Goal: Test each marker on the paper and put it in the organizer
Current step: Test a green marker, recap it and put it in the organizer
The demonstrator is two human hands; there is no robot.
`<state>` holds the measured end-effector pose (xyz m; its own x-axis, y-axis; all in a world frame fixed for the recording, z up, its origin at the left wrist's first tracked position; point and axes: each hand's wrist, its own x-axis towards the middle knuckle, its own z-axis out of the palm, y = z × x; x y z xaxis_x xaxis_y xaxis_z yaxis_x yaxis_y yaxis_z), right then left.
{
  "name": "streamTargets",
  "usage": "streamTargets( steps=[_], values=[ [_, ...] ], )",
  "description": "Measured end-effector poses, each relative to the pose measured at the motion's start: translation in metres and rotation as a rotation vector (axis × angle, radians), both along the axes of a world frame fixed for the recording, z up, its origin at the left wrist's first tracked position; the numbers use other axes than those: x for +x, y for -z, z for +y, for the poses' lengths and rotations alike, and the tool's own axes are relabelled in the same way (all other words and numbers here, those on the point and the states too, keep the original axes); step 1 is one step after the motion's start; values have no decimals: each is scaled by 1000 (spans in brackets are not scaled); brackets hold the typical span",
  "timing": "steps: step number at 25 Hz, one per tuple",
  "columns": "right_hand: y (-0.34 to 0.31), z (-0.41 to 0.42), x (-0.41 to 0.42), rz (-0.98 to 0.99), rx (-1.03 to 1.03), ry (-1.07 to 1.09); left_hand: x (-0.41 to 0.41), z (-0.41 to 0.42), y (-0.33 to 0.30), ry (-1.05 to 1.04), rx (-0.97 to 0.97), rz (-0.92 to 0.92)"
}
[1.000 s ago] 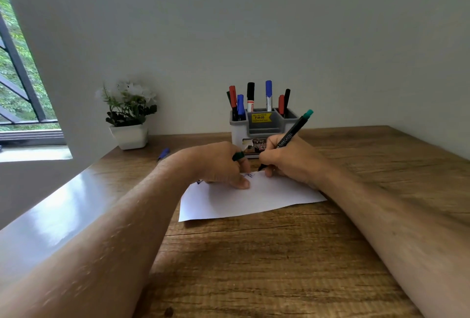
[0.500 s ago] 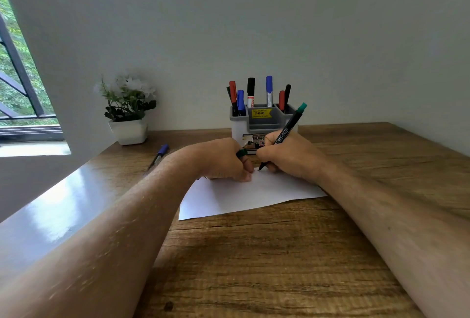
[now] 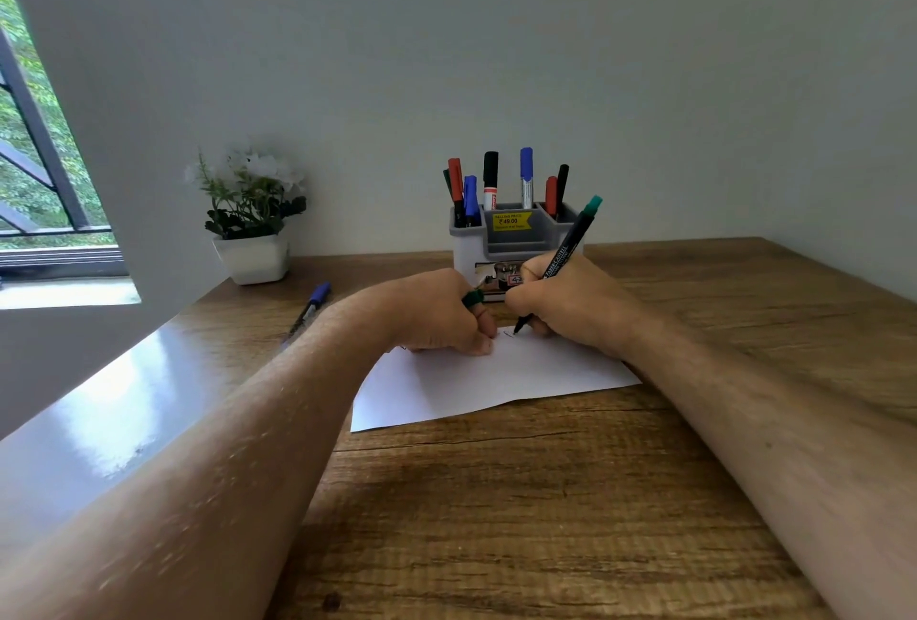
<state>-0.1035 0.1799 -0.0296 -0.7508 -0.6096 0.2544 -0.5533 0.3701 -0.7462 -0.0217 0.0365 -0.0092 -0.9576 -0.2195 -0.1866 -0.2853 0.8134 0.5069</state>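
Right hand (image 3: 560,304) is curled round a green marker (image 3: 563,258), its tip set on the paper (image 3: 491,378). A green cap (image 3: 474,297) is gripped in the left hand (image 3: 441,314), rested on that paper. Behind them on the surface (image 3: 546,520), markers are held upright in the organizer (image 3: 513,242).

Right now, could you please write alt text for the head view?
The right hand writes on white paper with a green marker, while the left hand holds its cap and rests on the sheet. Behind stands a grey organizer of markers.
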Motion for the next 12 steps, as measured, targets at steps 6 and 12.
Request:
streamTargets(
  steps=[6,12],
  values=[
    [1,-1,4,8,30,0,-1,-2,1,-1,-18,1],
    [0,0,3,19,7,6,-1,-1,0,-7,-19,-12]
  ],
)
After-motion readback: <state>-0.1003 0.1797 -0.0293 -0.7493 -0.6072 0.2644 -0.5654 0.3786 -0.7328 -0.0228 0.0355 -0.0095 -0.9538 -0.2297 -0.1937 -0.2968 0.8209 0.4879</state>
